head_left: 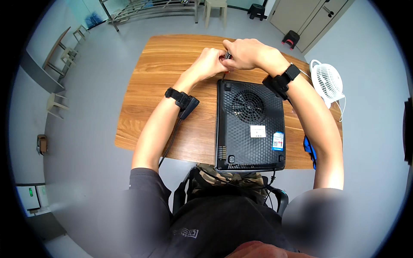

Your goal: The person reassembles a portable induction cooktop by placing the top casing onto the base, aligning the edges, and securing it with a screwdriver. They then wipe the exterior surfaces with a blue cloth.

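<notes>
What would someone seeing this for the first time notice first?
Probably the black flat appliance lying underside up on the wooden table, its round fan grille and stickers showing. Just beyond its far edge, the left hand and right hand meet, pinching a small dark object. A white fan sits at the table's right end.

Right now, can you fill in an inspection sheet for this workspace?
Surface: wooden table, bare wood at the left.
Job's things: black appliance lying underside up, fan grille and labels showing; small dark object between both hands.
Clutter: white fan at the table's right edge; blue item under the right forearm.
Grip: left hand and right hand pinch the small object together.
Cables: black cable from the left wrist strap.
Surroundings: grey floor, stools, metal rack.
</notes>
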Demonstrator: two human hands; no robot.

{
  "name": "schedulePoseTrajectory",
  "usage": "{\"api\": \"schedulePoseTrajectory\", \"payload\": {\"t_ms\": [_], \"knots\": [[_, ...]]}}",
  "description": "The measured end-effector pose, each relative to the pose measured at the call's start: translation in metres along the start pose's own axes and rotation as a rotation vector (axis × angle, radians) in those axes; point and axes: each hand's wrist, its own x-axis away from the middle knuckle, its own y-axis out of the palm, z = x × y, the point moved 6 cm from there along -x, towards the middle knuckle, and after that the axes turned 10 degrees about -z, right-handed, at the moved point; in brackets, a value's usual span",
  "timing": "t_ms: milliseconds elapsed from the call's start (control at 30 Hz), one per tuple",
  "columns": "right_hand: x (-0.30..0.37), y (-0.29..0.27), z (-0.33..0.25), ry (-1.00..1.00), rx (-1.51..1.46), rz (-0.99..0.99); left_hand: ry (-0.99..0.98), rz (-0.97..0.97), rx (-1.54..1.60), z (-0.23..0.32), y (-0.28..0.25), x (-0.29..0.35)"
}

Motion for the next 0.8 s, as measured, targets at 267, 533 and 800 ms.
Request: {"api": "schedulePoseTrajectory", "payload": {"t_ms": [267,533,800], "knots": [[-0.003,0.004,0.000,0.020,-0.008,0.001,0.000,-0.092,0.002,-0.005,0.005,-0.003],[0.001,0.000,-0.003,0.031,-0.070,-0.019,-0.069,-0.065,-0.050,-0.008,0.007,0.000],[-0.008,0.013,0.004,-0.037,-0.018,0.046,-0.093,-0.165,-0.023,-0.001,0.003,-0.002]]}}
